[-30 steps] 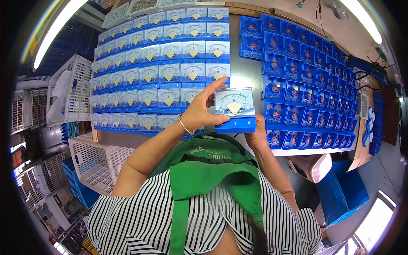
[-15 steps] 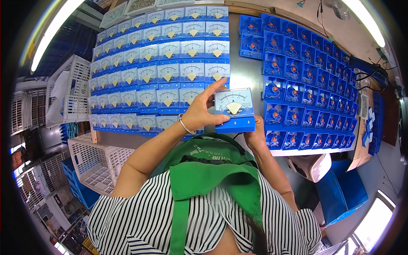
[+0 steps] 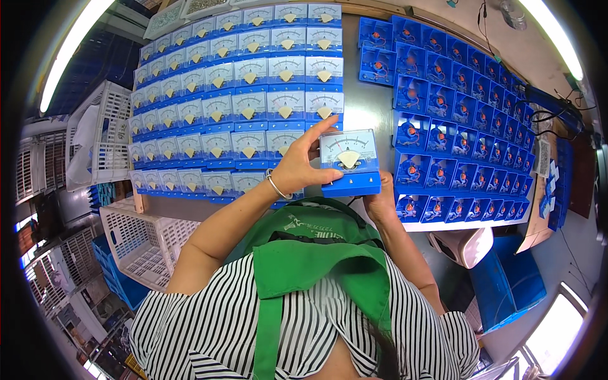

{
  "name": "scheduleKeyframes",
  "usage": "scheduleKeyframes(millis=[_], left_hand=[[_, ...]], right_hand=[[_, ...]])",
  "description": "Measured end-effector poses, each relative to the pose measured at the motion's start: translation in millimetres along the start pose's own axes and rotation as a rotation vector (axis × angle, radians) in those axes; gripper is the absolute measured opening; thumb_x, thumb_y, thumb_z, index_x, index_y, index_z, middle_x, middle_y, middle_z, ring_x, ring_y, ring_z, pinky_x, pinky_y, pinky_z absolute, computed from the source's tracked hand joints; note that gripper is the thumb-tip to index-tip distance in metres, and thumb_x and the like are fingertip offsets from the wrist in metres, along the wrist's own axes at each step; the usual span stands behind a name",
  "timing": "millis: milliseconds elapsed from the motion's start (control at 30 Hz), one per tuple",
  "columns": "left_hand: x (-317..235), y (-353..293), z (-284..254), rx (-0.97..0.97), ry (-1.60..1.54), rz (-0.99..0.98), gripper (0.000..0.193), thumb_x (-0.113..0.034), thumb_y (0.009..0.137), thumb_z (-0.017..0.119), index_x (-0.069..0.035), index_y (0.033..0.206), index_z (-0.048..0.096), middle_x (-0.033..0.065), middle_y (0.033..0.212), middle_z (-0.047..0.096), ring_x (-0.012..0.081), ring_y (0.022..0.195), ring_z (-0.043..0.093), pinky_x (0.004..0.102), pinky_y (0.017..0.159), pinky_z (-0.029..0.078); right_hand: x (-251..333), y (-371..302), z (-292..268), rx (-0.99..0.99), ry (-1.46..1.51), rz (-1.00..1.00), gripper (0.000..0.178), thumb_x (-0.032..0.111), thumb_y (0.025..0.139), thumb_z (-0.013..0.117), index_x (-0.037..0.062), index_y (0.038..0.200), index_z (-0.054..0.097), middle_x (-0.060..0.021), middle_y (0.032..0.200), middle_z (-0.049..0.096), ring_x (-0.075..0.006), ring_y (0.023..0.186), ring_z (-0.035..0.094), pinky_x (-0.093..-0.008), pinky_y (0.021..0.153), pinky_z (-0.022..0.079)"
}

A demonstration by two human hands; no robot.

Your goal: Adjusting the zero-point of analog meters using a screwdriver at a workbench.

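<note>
A blue panel meter (image 3: 349, 185) with a white dial, a clear cover and a cream fan-shaped piece is held up over the near table edge, tilted toward me. My left hand (image 3: 296, 166) grips it from the left, thumb on its front edge and index finger reaching past the far corner. At its lower right corner is my right hand (image 3: 381, 204), fingers curled and partly hidden behind the meter; what they hold cannot be made out. Rows of similar finished-looking meters (image 3: 251, 106) lie left of my hands. Open blue housings (image 3: 438, 136) with orange coils and wires stand to the right.
The grey tabletop (image 3: 367, 104) shows between the two groups. Small-parts trays (image 3: 166, 20) stand at the far left. White crates (image 3: 142, 244) are beside the table on the left. A blue bin (image 3: 510, 282) and a pale stool (image 3: 465, 246) are at the lower right.
My hands and the meter hold nearly the same position. The view has shifted slightly, and the meter's face seems tilted a touch differently.
</note>
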State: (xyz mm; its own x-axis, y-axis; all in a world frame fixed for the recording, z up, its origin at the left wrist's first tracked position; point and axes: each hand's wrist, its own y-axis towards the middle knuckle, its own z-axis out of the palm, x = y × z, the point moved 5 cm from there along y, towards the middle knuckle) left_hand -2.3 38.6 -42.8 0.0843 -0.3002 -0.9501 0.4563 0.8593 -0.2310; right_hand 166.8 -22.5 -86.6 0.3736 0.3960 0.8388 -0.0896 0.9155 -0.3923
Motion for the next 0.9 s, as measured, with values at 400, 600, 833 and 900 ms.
scheduleKeyframes(millis=[400,600,833,900], left_hand=[[4.4,3.5,-3.7,-0.006,-0.005,-0.019,0.099,-0.017,0.063,0.082,-0.008,0.147,0.029,0.0146,0.134,0.044,0.0245,0.124,0.046,0.0372,0.106,0.035],[11.4,17.4,-15.8,-0.027,0.237,0.162,0.095,-0.023,0.064,0.081,-0.007,0.144,0.033,0.0151,0.130,0.048,0.0257,0.120,0.050,0.0369,0.104,0.038],[11.8,59.2,-45.0,-0.116,1.106,0.488,0.083,-0.023,0.065,0.079,-0.008,0.137,0.041,0.0148,0.134,0.047,0.0354,0.127,0.041,0.0460,0.108,0.032],[25.7,71.7,-59.1,-0.210,1.438,0.373,0.085,-0.025,0.065,0.080,-0.011,0.138,0.040,0.0134,0.134,0.047,0.0332,0.128,0.040,0.0524,0.109,0.027]], right_hand=[[0.8,5.1,1.6,-0.008,0.026,0.019,0.011,0.002,0.087,0.058,0.0053,0.079,0.065,-0.0040,0.064,0.064,-0.0080,0.052,0.055,-0.0201,0.045,0.037],[3.5,10.3,-20.6,-0.060,0.520,0.320,0.016,0.018,0.091,0.059,0.0018,0.092,0.059,-0.0071,0.067,0.059,-0.0103,0.048,0.049,-0.0209,0.038,0.031],[51.6,79.7,-22.3,-0.139,-0.921,-0.471,0.018,0.015,0.082,0.068,0.0010,0.076,0.058,-0.0121,0.071,0.058,-0.0249,0.055,0.056,-0.0330,0.046,0.045],[56.1,101.6,-6.9,-0.121,-1.248,-0.531,0.014,0.013,0.079,0.067,0.0008,0.077,0.060,-0.0171,0.076,0.058,-0.0347,0.059,0.059,-0.0411,0.056,0.051]])
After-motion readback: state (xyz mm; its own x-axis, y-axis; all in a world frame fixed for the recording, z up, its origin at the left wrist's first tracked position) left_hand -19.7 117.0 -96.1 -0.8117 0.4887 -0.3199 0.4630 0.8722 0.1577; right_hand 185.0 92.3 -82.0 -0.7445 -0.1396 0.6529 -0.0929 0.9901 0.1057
